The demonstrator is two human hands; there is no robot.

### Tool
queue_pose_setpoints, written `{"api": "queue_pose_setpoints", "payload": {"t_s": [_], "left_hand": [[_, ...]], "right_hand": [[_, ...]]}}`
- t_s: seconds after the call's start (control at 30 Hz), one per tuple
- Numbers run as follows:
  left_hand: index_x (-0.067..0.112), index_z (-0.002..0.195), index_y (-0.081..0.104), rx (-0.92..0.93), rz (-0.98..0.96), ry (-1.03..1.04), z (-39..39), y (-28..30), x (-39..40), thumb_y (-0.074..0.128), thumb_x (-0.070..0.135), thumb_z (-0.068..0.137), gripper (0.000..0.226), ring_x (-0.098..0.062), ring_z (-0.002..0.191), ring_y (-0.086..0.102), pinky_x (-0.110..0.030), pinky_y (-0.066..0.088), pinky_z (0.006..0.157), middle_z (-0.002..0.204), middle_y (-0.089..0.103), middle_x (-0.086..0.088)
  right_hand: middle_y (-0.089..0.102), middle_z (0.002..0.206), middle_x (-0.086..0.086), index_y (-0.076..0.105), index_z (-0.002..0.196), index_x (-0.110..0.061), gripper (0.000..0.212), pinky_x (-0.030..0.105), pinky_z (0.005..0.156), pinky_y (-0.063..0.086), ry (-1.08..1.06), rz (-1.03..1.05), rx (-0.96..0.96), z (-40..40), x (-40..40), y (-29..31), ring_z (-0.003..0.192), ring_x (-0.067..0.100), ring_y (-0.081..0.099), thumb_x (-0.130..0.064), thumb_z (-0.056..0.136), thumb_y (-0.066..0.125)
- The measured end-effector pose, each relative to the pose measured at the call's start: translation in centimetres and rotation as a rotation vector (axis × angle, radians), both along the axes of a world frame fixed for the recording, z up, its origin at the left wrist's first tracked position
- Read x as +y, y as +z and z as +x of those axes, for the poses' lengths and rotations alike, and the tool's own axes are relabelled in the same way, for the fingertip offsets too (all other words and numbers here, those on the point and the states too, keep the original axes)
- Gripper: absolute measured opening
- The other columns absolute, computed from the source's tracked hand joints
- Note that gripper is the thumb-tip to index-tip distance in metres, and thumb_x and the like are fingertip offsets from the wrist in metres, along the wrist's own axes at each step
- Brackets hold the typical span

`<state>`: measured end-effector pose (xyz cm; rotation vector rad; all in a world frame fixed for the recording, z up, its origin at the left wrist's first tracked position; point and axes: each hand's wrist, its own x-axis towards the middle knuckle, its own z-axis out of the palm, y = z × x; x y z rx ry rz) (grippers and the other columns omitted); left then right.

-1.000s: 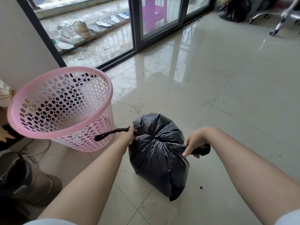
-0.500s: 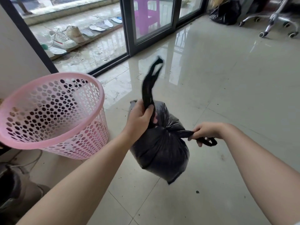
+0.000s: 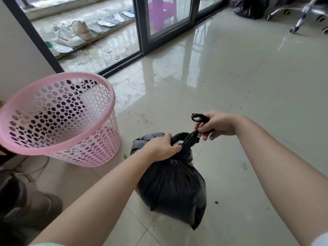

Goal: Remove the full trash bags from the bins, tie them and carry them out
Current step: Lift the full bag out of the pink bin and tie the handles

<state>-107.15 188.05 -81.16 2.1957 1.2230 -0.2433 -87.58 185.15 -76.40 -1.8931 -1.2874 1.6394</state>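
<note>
A full black trash bag (image 3: 170, 185) hangs just over the tiled floor in front of me, its top gathered into two twisted handles. My left hand (image 3: 162, 148) grips the bag's neck and one handle, which loops over its fingers. My right hand (image 3: 215, 125) pinches the other handle, whose looped end sticks out to the left above the knuckles. The two handles cross between my hands. An empty pink perforated bin (image 3: 58, 119) stands tilted to the left of the bag, with no liner in it.
A sliding glass door (image 3: 142, 27) runs across the back, with shoes (image 3: 71, 35) and insoles on the ledge outside. Another black bag (image 3: 251, 6) and an office chair base (image 3: 305, 16) sit at the far right. A dark appliance (image 3: 23, 206) stands at the lower left.
My left hand dropped from holding one handle upright to gripping the bag's neck. My right hand swung up and in, crossing its handle over the other. The bag sank lower.
</note>
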Motion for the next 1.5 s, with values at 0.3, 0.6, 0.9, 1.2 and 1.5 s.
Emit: {"api": "queue_pose_setpoints", "payload": {"t_s": [0.3, 0.6, 0.9, 1.2, 1.5], "left_hand": [[0.011, 0.103, 0.062, 0.243, 0.265, 0.045, 1.2, -2.0, -2.1, 0.04, 0.057, 0.083, 0.055, -0.028, 0.105, 0.06, -0.031, 0.044, 0.072, 0.11, 0.065, -0.008], [0.023, 0.069, 0.052, -0.45, -0.33, 0.302, 0.0, 0.2, -0.1, 0.042, 0.015, 0.091, 0.025, -0.014, 0.06, 0.049, -0.022, 0.035, 0.053, 0.049, 0.048, 0.007], [0.014, 0.057, 0.051, -0.633, -0.517, 0.486, 0.1, 0.7, 0.2, 0.031, 0.039, 0.097, 0.051, -0.001, 0.024, 0.039, -0.008, 0.026, 0.028, 0.03, 0.052, 0.007], [0.028, 0.089, 0.05, -1.046, -1.171, 0.55, -0.9, 2.0, 1.1, 0.019, 0.034, 0.099, 0.033, -0.014, 0.05, 0.064, -0.018, 0.051, 0.051, 0.065, 0.072, -0.008], [0.009, 0.08, 0.061, -1.008, -1.071, 0.52, -0.1, 1.5, 1.8, 0.03, 0.027, 0.098, 0.04, -0.012, 0.061, 0.07, -0.017, 0.055, 0.054, 0.072, 0.075, -0.006]], "right_hand": [[0.071, 0.057, 0.002, 0.055, 0.084, -0.01, 0.018, 0.019, 0.049, 0.055, -0.457, 0.043, 0.467, -0.8, -0.5, -2.6, 0.049, 0.011, 0.067, 0.003, 0.088, 0.044], [0.033, 0.147, 0.005, 0.037, 0.137, -0.024, 0.063, 0.031, 0.091, 0.038, -0.13, 0.141, -0.12, -1.3, -0.6, -3.8, 0.132, 0.023, 0.035, 0.003, 0.082, 0.053], [0.057, 0.077, 0.006, 0.065, 0.076, -0.007, 0.02, 0.023, 0.06, 0.037, 0.074, 0.128, -0.358, -3.4, 1.0, -2.5, 0.082, 0.018, 0.048, -0.001, 0.084, 0.047], [0.039, 0.023, -0.004, 0.045, 0.048, -0.014, 0.034, 0.015, 0.028, 0.027, -0.07, 0.221, -0.237, -2.7, 2.0, 0.9, 0.028, 0.006, 0.033, 0.0, 0.079, 0.042], [0.041, 0.029, -0.011, 0.042, 0.05, -0.015, 0.04, 0.011, 0.031, 0.014, -0.161, 0.357, 0.13, -2.6, 1.6, 2.8, 0.027, 0.0, 0.023, -0.013, 0.088, 0.055]]}}
